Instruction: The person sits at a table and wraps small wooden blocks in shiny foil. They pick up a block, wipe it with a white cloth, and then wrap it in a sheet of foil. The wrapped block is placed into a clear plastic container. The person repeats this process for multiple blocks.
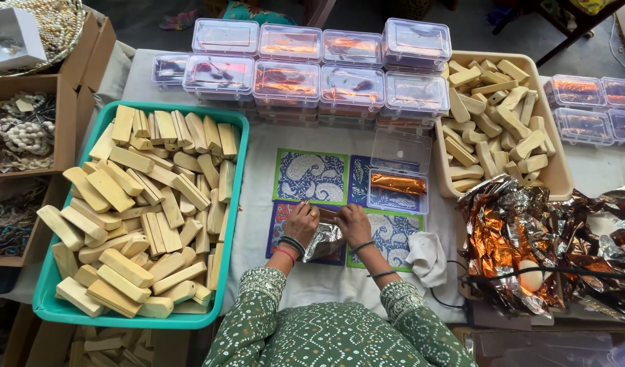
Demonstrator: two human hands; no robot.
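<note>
My left hand point(301, 223) and my right hand point(353, 222) meet over a small bar half wrapped in shiny foil point(325, 239), both gripping it above patterned paisley mats point(311, 177). Just beyond my right hand lies an open clear plastic box point(398, 192) holding one copper-foil-wrapped bar point(398, 183). Both wrists wear bangles and green patterned sleeves.
A teal tray point(234, 204) of pale wooden blocks sits at left, a beige tray point(556, 170) of blocks at right. Stacked clear lidded boxes point(285, 78) line the back. Crumpled foil sheets point(530, 238) lie right, a white cloth point(428, 258) near my right forearm. Cardboard boxes of beads point(27, 129) stand far left.
</note>
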